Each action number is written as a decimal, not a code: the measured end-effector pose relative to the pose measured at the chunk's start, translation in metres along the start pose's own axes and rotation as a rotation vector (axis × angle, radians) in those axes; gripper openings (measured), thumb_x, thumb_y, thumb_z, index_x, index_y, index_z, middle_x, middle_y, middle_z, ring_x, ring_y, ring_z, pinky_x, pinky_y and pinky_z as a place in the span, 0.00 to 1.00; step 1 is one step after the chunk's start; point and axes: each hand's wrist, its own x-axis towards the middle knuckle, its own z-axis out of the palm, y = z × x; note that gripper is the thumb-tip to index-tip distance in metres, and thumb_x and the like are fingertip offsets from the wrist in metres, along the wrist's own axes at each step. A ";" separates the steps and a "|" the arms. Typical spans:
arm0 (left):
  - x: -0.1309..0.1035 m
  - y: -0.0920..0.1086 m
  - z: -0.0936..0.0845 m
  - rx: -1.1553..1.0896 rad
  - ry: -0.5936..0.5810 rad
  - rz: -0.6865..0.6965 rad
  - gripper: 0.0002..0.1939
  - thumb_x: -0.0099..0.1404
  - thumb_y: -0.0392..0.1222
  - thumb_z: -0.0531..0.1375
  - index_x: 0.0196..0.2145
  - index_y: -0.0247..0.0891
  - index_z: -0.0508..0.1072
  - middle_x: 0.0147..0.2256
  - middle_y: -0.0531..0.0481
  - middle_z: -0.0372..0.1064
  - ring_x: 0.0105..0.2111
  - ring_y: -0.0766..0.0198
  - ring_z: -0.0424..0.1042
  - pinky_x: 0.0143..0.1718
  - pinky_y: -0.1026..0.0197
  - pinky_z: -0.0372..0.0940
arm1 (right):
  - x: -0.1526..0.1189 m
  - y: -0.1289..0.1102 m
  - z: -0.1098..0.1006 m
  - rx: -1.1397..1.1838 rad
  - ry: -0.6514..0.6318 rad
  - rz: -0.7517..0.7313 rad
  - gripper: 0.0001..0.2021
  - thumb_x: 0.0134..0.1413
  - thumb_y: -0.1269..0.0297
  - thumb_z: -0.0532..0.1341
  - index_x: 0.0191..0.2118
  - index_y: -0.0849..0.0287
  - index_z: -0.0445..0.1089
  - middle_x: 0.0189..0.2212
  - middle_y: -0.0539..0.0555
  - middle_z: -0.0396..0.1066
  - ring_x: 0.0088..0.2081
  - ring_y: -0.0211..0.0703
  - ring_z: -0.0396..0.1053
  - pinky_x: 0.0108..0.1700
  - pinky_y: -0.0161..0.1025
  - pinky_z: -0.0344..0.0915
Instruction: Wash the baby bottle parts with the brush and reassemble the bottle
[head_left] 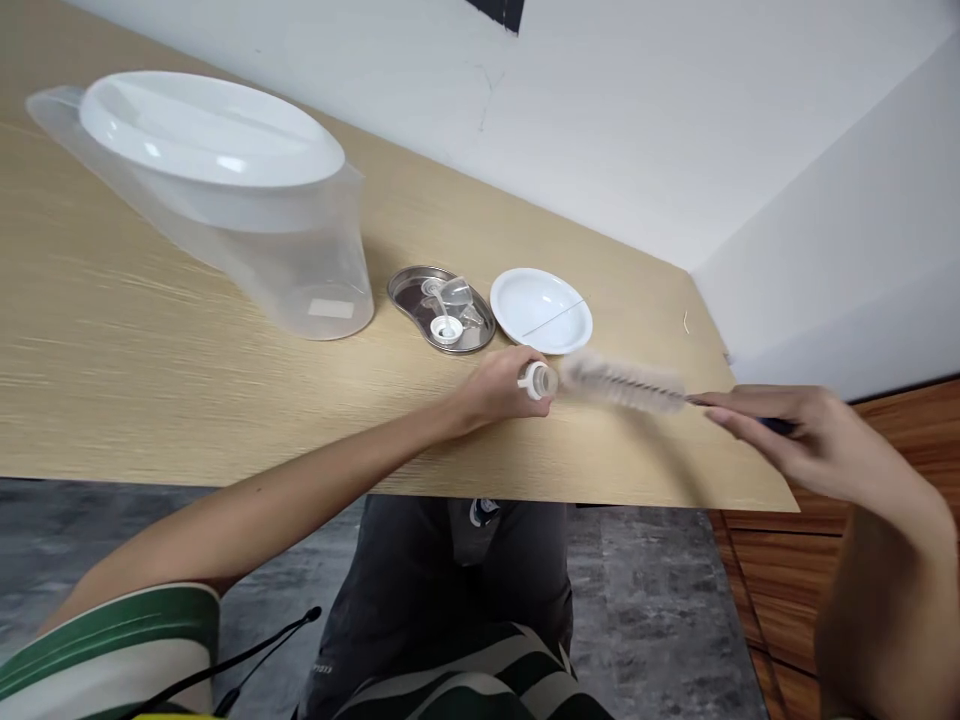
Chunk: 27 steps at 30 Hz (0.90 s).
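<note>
My left hand (499, 387) is closed around a small clear bottle (541, 381), its open mouth with a white collar turned to the right. Most of the bottle is hidden in the fingers. In my right hand (817, 440) is a bottle brush (622, 385), gripped by its dark handle. The white bristles, blurred by motion, point left at the bottle's mouth; whether they touch it I cannot tell. Behind my left hand lies a kidney-shaped metal tray (409, 285) with a white cap (446, 330) and small clear parts. Beside it sits a white dish (517, 290) with a thin stick across it.
A large translucent pitcher (300, 270) with a white lid (210, 125) stands at the left of the wooden table (187, 400). The white wall (600, 120) runs along the table's back. Brown wooden drawers (795, 570) are at the right, below the tabletop.
</note>
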 end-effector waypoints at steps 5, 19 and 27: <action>0.003 -0.004 0.000 -0.280 0.072 -0.177 0.22 0.53 0.52 0.70 0.41 0.39 0.74 0.38 0.50 0.77 0.37 0.60 0.75 0.38 0.60 0.68 | 0.006 0.041 0.006 0.089 0.500 0.415 0.22 0.58 0.43 0.59 0.35 0.59 0.77 0.34 0.57 0.78 0.27 0.43 0.68 0.28 0.39 0.62; 0.005 -0.013 0.003 -0.586 -0.064 -0.241 0.26 0.51 0.47 0.71 0.45 0.36 0.72 0.44 0.43 0.77 0.44 0.53 0.77 0.43 0.55 0.72 | 0.090 0.073 0.185 0.117 0.355 0.482 0.19 0.60 0.62 0.51 0.50 0.68 0.69 0.45 0.69 0.70 0.47 0.54 0.68 0.51 0.45 0.62; 0.007 -0.019 0.002 -0.553 -0.054 -0.226 0.38 0.48 0.50 0.74 0.55 0.37 0.70 0.50 0.41 0.74 0.52 0.52 0.74 0.54 0.52 0.67 | 0.104 0.048 0.194 0.015 0.228 0.416 0.16 0.60 0.57 0.54 0.40 0.65 0.72 0.37 0.65 0.74 0.39 0.50 0.69 0.41 0.41 0.60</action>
